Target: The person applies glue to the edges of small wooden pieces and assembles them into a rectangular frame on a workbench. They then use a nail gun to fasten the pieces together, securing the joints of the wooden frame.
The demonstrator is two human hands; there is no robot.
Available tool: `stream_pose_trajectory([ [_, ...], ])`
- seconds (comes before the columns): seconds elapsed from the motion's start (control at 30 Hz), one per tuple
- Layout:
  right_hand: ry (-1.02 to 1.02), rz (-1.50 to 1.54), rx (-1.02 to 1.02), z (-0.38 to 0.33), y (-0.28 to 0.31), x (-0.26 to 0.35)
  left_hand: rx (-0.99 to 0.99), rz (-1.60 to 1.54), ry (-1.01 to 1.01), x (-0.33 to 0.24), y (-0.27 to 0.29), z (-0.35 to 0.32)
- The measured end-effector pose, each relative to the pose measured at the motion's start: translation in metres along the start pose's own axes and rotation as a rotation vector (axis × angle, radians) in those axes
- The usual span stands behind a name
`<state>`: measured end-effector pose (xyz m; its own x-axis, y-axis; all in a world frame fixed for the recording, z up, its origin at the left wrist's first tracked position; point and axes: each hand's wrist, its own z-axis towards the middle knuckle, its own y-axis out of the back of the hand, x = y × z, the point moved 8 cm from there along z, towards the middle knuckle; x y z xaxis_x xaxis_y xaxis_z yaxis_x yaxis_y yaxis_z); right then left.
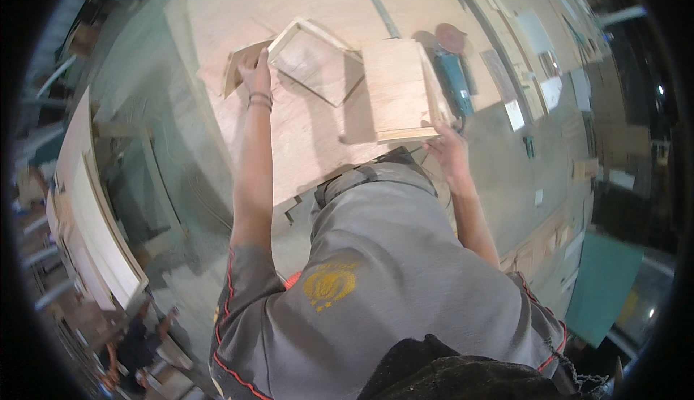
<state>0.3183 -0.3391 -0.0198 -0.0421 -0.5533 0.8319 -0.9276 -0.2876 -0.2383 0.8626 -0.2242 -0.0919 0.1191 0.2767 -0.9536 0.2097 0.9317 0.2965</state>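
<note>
My left hand (254, 75) is closed at the edge of a small wooden panel (233, 71) at the left of the tabletop. Its fingertips are partly hidden, and the thumb lies near the corner of an open wooden frame (288, 33) with slim sides, tilted on the table. Closer to my body on the right stands a pale plywood box (394, 82). My right hand (451, 156) grips the near right corner of that box, fingers at its edge.
A teal angle grinder (454, 82) with a reddish disc lies right of the box. Beyond it rests a flat metal strip (380, 10) on the plywood worktable (307, 161). Wooden boards (108, 234) lean at left; a green panel (603, 284) stands at right. Another person (134, 349) is low left.
</note>
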Motion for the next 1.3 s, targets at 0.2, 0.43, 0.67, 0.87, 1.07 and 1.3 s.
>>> stream_pose_trajectory([
  [0.2, -0.127, 0.238, -0.074, -0.037, 0.0, -0.069, 0.956, -0.131, 0.491, -0.058, -0.038, -0.244],
  [0.43, -0.281, 0.425, -0.291, -0.102, -0.015, -0.119, 1.275, -0.266, 0.766, -0.038, -0.008, -0.392],
  [0.67, -0.546, 0.195, -0.072, -0.116, -0.056, -0.174, 0.866, -0.095, 0.599, -0.024, 0.011, -0.357],
  [0.87, -0.036, -0.678, 0.497, -0.081, -0.146, -0.18, 0.559, -0.049, 0.202, -0.007, 0.028, -0.267],
  [1.07, 0.021, -0.649, 0.599, -0.082, -0.083, -0.164, 0.461, 0.064, -0.027, -0.059, 0.018, -0.255],
  [1.3, -0.175, -0.527, -0.27, -0.043, 0.222, -0.211, 0.589, 0.275, -0.183, -0.064, -0.087, -0.347],
])
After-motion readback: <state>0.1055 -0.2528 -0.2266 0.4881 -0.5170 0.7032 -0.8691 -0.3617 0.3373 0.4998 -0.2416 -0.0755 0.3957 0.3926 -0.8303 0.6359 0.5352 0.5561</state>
